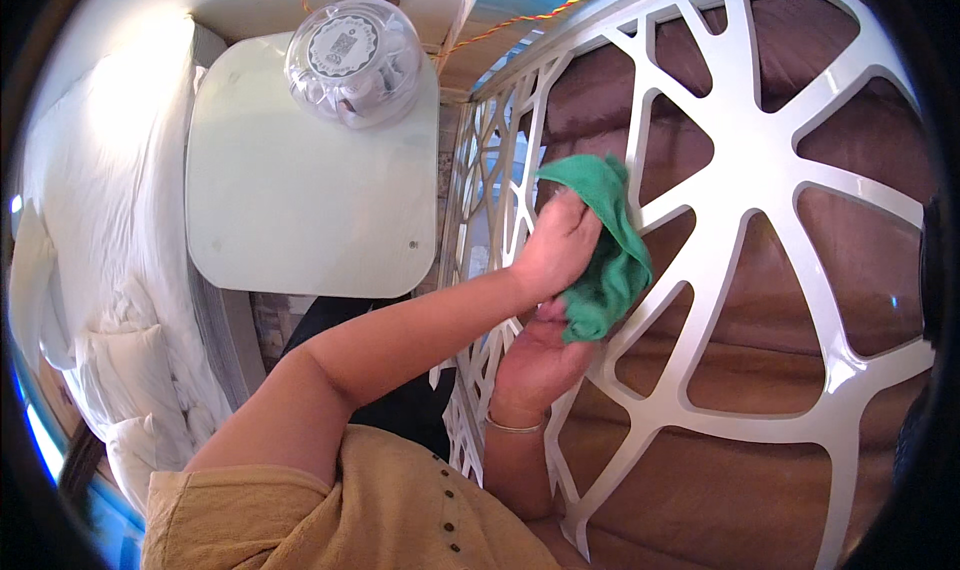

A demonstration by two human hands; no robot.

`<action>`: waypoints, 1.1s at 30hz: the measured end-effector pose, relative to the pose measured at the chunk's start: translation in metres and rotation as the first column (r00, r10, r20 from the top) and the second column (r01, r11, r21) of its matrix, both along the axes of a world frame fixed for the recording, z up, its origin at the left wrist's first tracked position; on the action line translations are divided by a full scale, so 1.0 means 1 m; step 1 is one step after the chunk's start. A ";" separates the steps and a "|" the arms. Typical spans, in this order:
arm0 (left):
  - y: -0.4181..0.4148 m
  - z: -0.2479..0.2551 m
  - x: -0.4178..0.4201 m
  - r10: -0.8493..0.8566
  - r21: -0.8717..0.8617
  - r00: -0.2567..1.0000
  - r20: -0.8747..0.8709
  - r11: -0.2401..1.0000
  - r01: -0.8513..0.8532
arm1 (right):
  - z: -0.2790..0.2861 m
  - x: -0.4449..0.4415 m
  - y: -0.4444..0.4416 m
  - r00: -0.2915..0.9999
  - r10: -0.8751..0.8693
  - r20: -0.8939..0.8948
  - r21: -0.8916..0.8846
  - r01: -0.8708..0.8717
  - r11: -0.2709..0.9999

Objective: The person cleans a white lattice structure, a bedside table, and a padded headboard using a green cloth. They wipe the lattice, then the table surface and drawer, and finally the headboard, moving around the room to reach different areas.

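A green cloth hangs bunched between my two hands, in front of a white openwork lattice panel. My left hand reaches across from the left and grips the cloth's upper left part, its fingers partly hidden by the fabric. Below it, my right hand, with a bangle at the wrist, holds the cloth's lower end; it is slightly blurred and some fingertips are covered. Whether the cloth touches the panel cannot be told.
Left of the panel stands a pale, round-cornered table bearing a clear plastic container with items inside. A bed with white bedding lies at the far left. Brown covering shows behind the lattice. A twisted red-yellow cord runs above.
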State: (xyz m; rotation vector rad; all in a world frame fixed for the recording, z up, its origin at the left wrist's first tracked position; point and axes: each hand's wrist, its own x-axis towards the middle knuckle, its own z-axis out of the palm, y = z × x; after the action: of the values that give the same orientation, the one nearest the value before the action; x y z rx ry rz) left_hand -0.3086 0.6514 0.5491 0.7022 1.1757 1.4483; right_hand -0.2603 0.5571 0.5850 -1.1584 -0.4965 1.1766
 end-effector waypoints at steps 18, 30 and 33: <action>0.006 0.002 -0.052 -0.323 0.191 0.938 0.122 0.935 0.298 | -0.029 -0.003 0.054 -0.049 -0.215 0.975 0.196 -0.251 0.948; 0.159 -0.015 -0.088 -0.020 0.387 0.788 -0.615 0.863 0.325 | -0.026 -0.068 0.185 -0.095 -0.310 0.946 0.260 -0.348 0.901; 0.143 -0.039 -0.093 0.102 0.438 0.841 -0.532 0.883 0.170 | -0.030 -0.070 0.178 -0.138 -0.238 0.961 0.185 -0.313 0.931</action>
State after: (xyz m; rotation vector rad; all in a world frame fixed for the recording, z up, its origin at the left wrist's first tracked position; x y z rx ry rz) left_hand -0.4019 0.7945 0.5098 1.5533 1.2188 1.5699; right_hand -0.3304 0.7349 0.5546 -1.5391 -1.9376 -0.2053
